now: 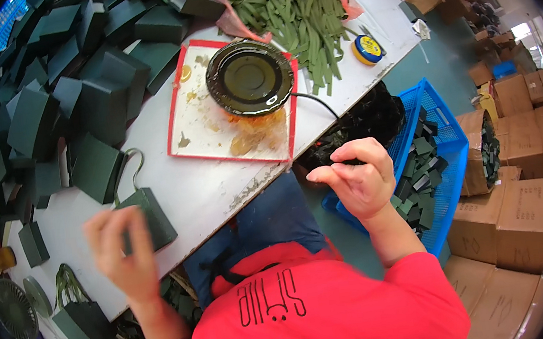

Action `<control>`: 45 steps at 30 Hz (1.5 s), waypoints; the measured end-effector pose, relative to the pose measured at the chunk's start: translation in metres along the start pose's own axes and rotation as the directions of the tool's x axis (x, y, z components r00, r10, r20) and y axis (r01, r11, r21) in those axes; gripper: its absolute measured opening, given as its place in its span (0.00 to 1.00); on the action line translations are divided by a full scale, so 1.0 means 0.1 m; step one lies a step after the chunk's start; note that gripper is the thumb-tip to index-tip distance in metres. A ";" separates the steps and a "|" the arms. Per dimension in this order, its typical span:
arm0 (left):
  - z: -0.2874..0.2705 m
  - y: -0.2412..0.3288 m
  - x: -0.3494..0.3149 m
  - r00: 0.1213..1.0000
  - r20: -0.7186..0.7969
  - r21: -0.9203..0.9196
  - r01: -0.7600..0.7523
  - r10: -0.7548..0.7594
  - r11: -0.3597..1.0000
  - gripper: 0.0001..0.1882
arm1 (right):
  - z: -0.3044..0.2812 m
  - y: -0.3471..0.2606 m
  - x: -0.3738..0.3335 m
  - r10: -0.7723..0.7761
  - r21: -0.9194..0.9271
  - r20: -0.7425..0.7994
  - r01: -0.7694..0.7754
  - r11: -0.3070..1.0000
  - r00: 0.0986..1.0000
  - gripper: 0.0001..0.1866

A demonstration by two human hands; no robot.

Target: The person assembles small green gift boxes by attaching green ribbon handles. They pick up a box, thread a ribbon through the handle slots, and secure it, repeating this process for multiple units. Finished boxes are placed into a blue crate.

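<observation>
- Centrally, in the head view, a white worktable point(220, 189) is seen running from lower left to upper right of the frame.
- A small dark green box point(150, 217) with a looped green ribbon handle at its top is seen left of centre, lying on the table near its front edge; its faces are matte and its corners sharp.
- The left hand point(120, 253) is shown blurred at lower left, fingers spread, directly over or against the lower part of that box; whether anything is gripped cannot be told.
- The right hand point(360, 179) is held right of centre, off the table edge, fingers loosely curled and thumb meeting the fingertips; nothing can be made out in it.
- Below that hand, a blue plastic crate point(444, 130) of dark green pieces is seen at right.
- A red-rimmed tray point(175, 113), stained with amber glue, is placed at upper centre, and a round black glue pot point(249, 78) sits on it.
- A heap of green ribbon strips point(294, 13) is seen at the top, in a pink bag.
- Many more dark green boxes point(73, 71) are piled at upper left.
</observation>
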State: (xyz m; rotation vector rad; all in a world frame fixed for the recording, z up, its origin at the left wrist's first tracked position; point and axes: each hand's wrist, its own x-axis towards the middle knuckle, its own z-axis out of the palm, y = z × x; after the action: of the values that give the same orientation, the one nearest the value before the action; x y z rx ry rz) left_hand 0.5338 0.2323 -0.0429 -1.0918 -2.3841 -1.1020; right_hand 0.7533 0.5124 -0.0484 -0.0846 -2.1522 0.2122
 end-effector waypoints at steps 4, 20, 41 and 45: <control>0.33 0.58 0.07 0.944 0.208 -0.440 -0.144 0.256 0.886 0.16 | 0.08 -0.17 0.03 -0.077 0.084 0.085 0.070 0.994 0.993 0.24; 0.90 0.91 -0.11 0.951 0.142 -0.704 -0.098 0.274 0.703 0.05 | 0.08 -0.38 0.00 0.052 0.232 0.251 -0.112 0.966 0.967 0.19; 0.03 0.09 0.12 0.960 0.269 0.044 -0.096 0.081 0.994 0.06 | -0.09 1.19 -0.07 0.739 -0.108 0.088 -0.731 0.674 0.668 0.11; -0.21 -0.51 0.07 0.926 0.345 0.140 0.112 -0.155 0.984 0.13 | 0.08 1.55 -0.08 0.791 -0.115 0.091 -0.783 0.612 0.605 0.14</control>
State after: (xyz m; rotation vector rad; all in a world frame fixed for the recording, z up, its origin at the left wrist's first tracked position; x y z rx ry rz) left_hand 0.4902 0.1988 -0.0523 -1.1868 -2.8014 -0.8468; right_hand 0.7478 0.6625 -0.0876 -1.1181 -2.1118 0.6778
